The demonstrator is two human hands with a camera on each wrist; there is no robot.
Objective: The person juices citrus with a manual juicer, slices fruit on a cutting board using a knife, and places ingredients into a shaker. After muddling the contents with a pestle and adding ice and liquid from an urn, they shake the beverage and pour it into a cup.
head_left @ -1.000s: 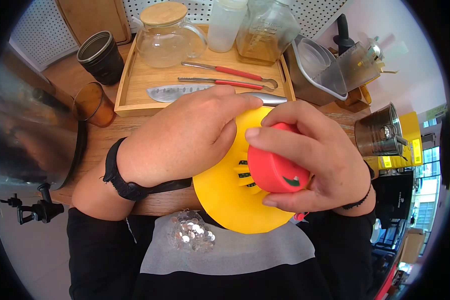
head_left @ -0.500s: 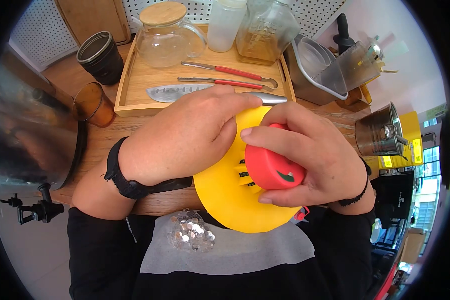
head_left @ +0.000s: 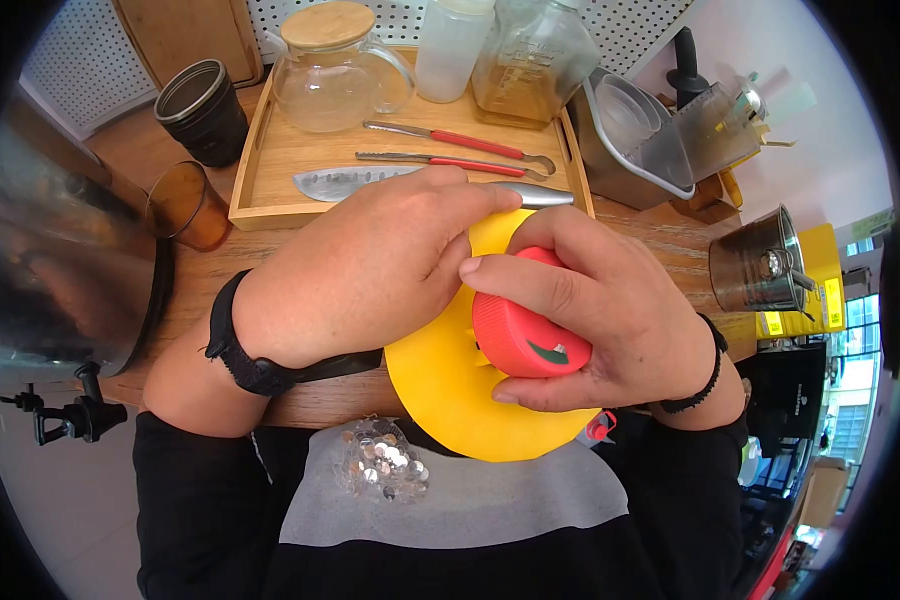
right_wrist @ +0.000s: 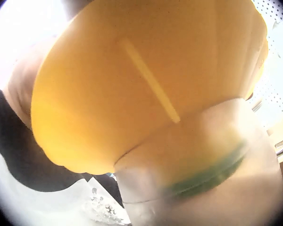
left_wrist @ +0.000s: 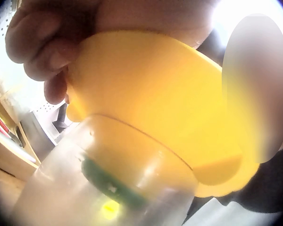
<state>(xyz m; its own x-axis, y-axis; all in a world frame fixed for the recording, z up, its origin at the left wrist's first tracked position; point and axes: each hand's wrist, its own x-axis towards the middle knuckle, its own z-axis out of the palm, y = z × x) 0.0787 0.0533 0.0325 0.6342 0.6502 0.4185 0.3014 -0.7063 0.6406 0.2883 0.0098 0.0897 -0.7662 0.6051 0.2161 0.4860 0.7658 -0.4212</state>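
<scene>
My left hand [head_left: 360, 270] grips the far left rim of a wide yellow juicer top [head_left: 480, 420]. Its fingers curl over the outer side in the left wrist view. With my right hand [head_left: 620, 310] I hold a round red cap [head_left: 530, 340], ribbed at the edge and marked with a green leaf shape, over the yellow piece's middle. The cap and hand hide nearly all of the ridged centre. Below, the yellow piece sits in the mouth of a clear cup [left_wrist: 127, 197] with a green band [left_wrist: 108, 181].
Behind the hands, a wooden tray [head_left: 255, 190] bears a knife [head_left: 345, 185], red-handled tongs [head_left: 475, 145], a glass teapot [head_left: 325, 95] and bottles. An amber glass [head_left: 192, 210] stands left, a grey bin [head_left: 610, 150] right. Shiny discs [head_left: 385, 465] lie on pale cloth [head_left: 510, 510] near the body.
My right hand has shifted left with the red cap, covering the dark slots that showed in the yellow piece's centre. The left hand stays at the rim.
</scene>
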